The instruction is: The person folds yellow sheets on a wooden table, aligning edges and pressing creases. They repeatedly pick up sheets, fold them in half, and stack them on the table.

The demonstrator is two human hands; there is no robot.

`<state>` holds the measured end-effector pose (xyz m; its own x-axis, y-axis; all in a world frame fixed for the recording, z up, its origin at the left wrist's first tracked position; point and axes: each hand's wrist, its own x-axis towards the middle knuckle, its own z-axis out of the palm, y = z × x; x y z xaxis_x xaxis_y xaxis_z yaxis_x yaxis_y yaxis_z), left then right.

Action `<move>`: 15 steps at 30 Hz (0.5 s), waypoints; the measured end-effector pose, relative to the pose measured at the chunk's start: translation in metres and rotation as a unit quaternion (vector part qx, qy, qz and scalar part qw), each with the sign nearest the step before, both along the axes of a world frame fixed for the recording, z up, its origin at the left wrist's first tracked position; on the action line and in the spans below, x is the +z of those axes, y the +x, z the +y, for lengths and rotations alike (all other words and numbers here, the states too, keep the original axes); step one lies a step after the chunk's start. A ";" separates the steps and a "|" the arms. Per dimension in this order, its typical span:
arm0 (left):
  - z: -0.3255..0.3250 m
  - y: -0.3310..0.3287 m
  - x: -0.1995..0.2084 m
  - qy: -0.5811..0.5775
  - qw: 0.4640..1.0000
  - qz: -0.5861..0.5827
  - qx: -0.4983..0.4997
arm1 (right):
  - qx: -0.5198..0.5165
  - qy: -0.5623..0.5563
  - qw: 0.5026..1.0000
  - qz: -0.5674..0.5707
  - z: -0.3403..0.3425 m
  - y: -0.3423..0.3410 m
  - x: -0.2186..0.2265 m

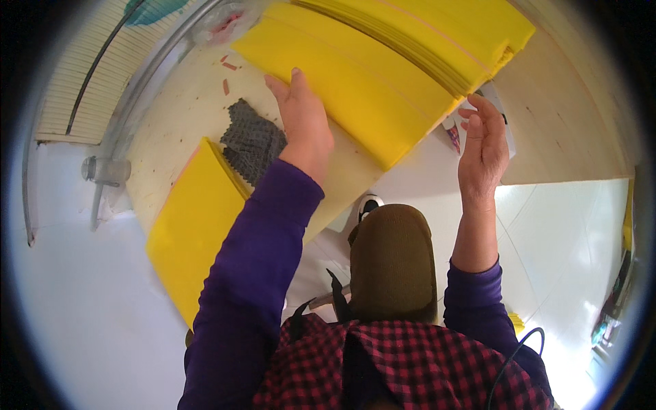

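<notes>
My left hand (305,117) is open, its thumb and fingers apart, at the near left edge of a flat yellow sheet (355,82) that looks like cloth. Behind that sheet lies a thick stack of yellow folded sheets (437,31). At the right corner of the yellow material is my right hand (484,147), fingers slightly bent and spread, with nothing visible in its grasp. Whether its fingertips touch the corner, I cannot tell. Beside my left wrist sits a crumpled dark grey textured cloth (253,140) with a zigzag edge.
More yellow sheets (195,232) hang over the near left edge of the pale tabletop (171,130). Small reddish scraps (226,87) and a clear plastic bag (222,24) lie at the far left. A metal tube (137,82) runs along the left side. My knee (393,263) is below.
</notes>
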<state>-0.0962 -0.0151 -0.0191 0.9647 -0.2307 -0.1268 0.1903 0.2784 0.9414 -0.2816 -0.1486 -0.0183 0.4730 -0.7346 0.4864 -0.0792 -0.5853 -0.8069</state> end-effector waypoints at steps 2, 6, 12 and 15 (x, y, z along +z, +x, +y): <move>-0.003 -0.018 -0.001 -0.018 1.000 0.001 -0.012 | 0.007 0.011 0.999 -0.032 0.001 -0.005 -0.008; -0.013 -0.038 -0.005 -0.008 0.999 0.032 0.013 | 0.043 0.035 0.997 -0.045 0.017 -0.012 -0.024; -0.025 -0.043 -0.005 -0.007 0.999 0.015 0.030 | 0.090 0.098 0.991 -0.028 0.049 -0.024 -0.029; -0.026 -0.040 -0.010 0.028 0.999 -0.011 0.040 | 0.156 0.092 0.983 -0.014 0.067 -0.037 -0.018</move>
<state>-0.1359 -0.0410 -0.0296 0.9825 -0.1451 -0.1167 0.1493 0.2394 0.9594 -0.3191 -0.0821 -0.0367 0.6771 -0.6337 0.3742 0.1044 -0.4207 -0.9012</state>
